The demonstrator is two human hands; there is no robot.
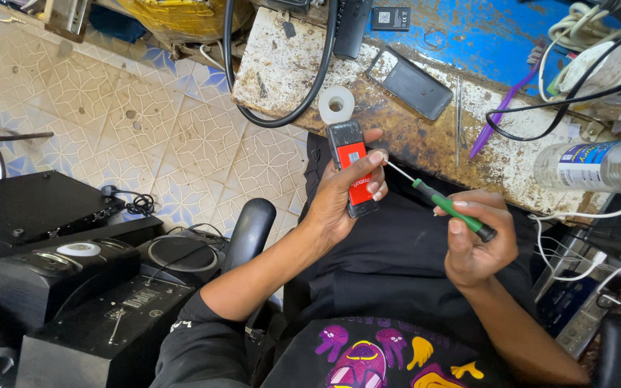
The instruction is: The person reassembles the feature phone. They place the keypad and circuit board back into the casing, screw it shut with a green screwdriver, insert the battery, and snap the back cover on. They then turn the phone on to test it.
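My left hand (339, 197) holds a small black phone (351, 167) with its back off, a red battery showing inside. The phone stands upright over my lap, just below the bench edge. My right hand (476, 241) grips a green-handled screwdriver (447, 207), with the thin metal tip pointing left at the phone's right side near my left fingertips.
A worn workbench (425, 136) carries a white tape roll (336, 105), a black phone cover (410, 84), a purple toothbrush (501, 115), cables and a plastic bottle (598, 165). Black speakers and audio boxes (59, 287) stand on the tiled floor at left. A chair armrest (248, 228) is by my left forearm.
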